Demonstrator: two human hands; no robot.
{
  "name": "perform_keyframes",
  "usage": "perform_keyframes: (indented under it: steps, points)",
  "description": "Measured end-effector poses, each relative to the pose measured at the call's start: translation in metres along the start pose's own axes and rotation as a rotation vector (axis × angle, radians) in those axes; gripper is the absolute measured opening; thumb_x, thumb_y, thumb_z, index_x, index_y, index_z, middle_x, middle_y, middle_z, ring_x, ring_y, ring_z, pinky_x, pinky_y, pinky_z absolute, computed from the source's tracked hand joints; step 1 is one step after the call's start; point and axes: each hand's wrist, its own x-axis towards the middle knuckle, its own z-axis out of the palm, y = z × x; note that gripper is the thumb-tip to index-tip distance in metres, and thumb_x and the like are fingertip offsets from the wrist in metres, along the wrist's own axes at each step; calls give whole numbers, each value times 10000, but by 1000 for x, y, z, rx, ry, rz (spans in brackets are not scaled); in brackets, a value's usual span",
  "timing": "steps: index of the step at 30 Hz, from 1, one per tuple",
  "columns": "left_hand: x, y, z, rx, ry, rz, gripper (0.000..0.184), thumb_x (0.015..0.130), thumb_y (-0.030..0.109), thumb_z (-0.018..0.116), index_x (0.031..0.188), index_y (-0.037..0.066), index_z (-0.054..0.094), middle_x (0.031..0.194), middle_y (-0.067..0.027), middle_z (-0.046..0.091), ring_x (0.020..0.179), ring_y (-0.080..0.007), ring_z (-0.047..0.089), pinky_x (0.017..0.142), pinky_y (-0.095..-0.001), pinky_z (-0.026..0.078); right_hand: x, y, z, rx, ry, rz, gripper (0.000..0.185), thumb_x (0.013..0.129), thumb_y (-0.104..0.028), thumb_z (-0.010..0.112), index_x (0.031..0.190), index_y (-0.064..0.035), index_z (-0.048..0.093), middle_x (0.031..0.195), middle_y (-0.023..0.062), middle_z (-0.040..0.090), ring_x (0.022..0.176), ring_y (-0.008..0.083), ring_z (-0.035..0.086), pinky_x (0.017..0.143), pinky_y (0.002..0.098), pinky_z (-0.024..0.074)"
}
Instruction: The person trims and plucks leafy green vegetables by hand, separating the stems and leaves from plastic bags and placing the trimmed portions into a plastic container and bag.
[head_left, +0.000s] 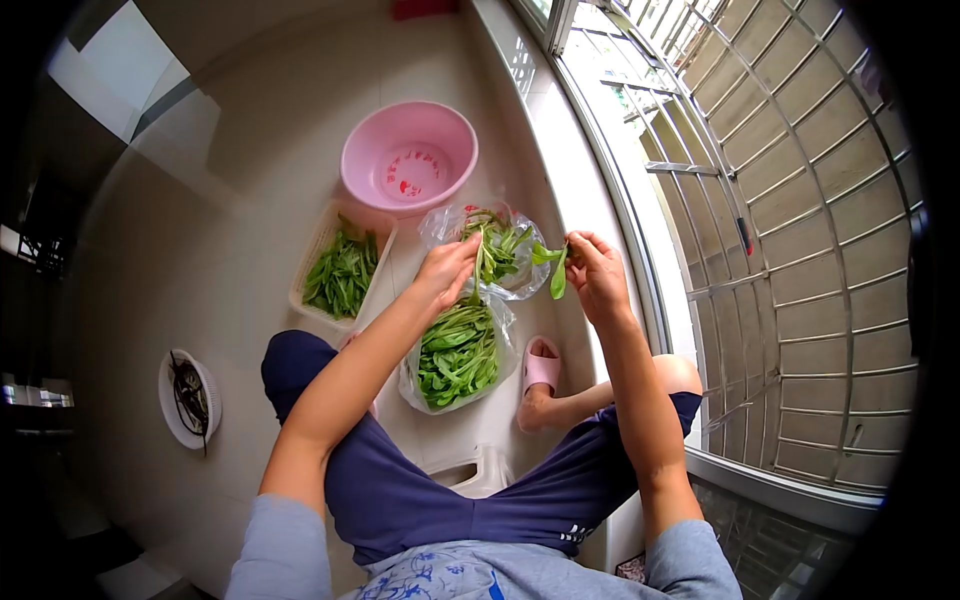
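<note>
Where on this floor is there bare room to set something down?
Bare beige floor lies between the white round basket and the cream rectangular basket, and left of the round pink plastic basin. Crowded: right of the cream basket, where clear plastic bags of green leaves sit close together.

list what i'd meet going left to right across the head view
Round white basket, rectangular basket, left hand, leafy sprig, right hand, metal window bars.
</note>
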Motion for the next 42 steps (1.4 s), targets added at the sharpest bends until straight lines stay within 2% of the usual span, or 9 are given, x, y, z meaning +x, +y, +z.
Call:
perform_keyframes:
  steps: [1,4,13,17,26,30,32,35,42]
  points:
    - [6,1,4,78,154,-8,459,742,252,571,1045,-54,412,1069,-197,425,1035,-234,402,850,-309,363,1,0,-3,11,31,18,82,767,-108,525,792,-33,507,643,12,498,522,61,452,459,156,373]
    - [1,10,8,56,199,96,590,714,330,590,1090,-60,357,1123,-227,345,1093,-265,313,901,-351,290,5,7,-10,-7,9,90,82,771,-103,517,797,-27,504,643,22,499,524,73,466,462,169,395]
    - [-39,39,-23,-132,57,134,190,796,192,487,906,41,456,881,-77,494,827,-171,476,712,-319,416,2,35,5,445,-104,628,89,766,-66,490,799,16,477,646,53,483,491,93,430,385,160,368]
    - [-64,56,-42,-153,60,159,198,794,181,485,927,37,457,895,-81,494,836,-175,484,721,-313,414,-6,46,13,624,-146,882,89,794,-75,454,805,13,463,581,34,426,458,65,398,363,126,356]
    - [-112,81,-90,-197,73,246,188,808,152,441,942,25,472,921,-80,499,841,-167,481,738,-293,411,-4,76,62,535,-170,949,99,801,-68,432,820,24,461,595,49,424,460,71,397,341,126,328]
    - [-128,87,-105,-214,86,258,185,808,147,436,941,26,478,928,-79,503,851,-169,478,749,-300,406,-6,97,93,690,-341,1028,145,795,-73,431,840,62,460,610,50,428,450,62,378,317,124,318]
    - [-135,90,-114,-234,101,272,184,808,148,435,939,26,479,929,-78,504,854,-168,478,750,-300,405,-5,110,107,649,-416,996,136,789,-73,448,840,53,460,609,46,434,482,70,409,359,131,346]
    - [-148,99,-132,-272,138,305,186,807,152,436,936,26,481,931,-78,505,858,-167,478,749,-299,404,1,135,146,226,-204,664,98,776,-88,481,808,5,478,641,29,461,527,97,448,489,181,411]
    - [-161,118,-175,-332,260,463,210,790,178,464,920,15,479,916,-77,510,853,-172,486,752,-289,402,70,227,217,-442,-463,347,220,772,-81,463,941,60,469,746,62,512,612,121,512,568,206,449]
